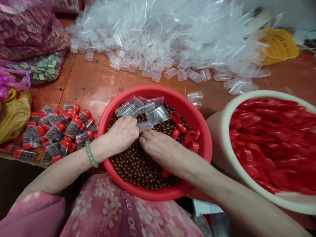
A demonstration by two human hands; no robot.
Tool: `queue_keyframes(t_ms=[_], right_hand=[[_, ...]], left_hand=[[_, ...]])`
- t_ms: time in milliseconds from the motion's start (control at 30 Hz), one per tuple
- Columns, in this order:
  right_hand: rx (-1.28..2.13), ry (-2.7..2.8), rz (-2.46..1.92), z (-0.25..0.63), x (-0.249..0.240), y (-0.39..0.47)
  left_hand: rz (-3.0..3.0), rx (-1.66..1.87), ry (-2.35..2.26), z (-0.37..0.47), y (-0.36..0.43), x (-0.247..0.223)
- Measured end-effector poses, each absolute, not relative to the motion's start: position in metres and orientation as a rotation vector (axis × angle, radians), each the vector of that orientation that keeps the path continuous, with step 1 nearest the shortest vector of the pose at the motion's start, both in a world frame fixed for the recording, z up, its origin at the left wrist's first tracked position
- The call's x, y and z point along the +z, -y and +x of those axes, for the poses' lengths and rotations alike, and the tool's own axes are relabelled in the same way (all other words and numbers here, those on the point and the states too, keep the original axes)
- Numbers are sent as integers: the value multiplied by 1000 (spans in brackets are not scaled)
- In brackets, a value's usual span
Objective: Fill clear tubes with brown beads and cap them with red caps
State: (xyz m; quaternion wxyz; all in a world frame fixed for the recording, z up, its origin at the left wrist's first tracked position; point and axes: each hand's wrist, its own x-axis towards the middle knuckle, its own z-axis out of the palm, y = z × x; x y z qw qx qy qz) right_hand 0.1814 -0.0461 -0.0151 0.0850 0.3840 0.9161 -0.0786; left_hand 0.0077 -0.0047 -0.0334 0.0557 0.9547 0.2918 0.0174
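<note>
My left hand [123, 133], a green bead bracelet at its wrist, is closed over the near end of a clear plastic container [144, 126] inside the red basin [108, 121]. Close beside it, my right hand [158, 144] reaches down into the brown balls [138, 168] with its fingers bent together. Its fingertips are partly hidden, and what they hold cannot be made out. Several other clear containers [140, 107] lie on the balls beyond my hands. Red caps [190, 135] rest along the basin's right side, and another shows under my right wrist.
Filled containers with red caps [61, 128] are heaped on the wooden table left of the basin. A pale tub [225, 131] of red caps stands at right. Behind lies a large pile of clear containers [160, 39], with a yellow basket [281, 44] and purple bags [27, 29] at either side.
</note>
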Motion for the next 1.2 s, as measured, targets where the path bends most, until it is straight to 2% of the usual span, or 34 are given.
queue_keyframes(t_ms=[67,133,333,633,767,900,1033,1200], right_hand=[[-187,-2731,1057,172,-21,48],[-311,-2805,963,166,-27,47],[-1201,-2775,968,175,-33,36],[-2084,-2438,1237,188,-17,41],[-2190,-2417,1375,196,-10,44],[-2288,-2465,1546,201,-6,44],[-2301,-2522,1569,203,-4,43],[-2248,-2614,1599,202,-5,45]], left_hand=[[2891,58,-872,7,3,-35],[2906,98,-853,5,3,-36],[2869,51,-909,5,0,-25],[2623,-22,-843,11,-18,-33],[2331,173,-774,10,-22,-22],[1660,468,-740,0,-8,-10],[1282,458,-546,-6,13,-12],[1181,488,-614,-1,25,-19]])
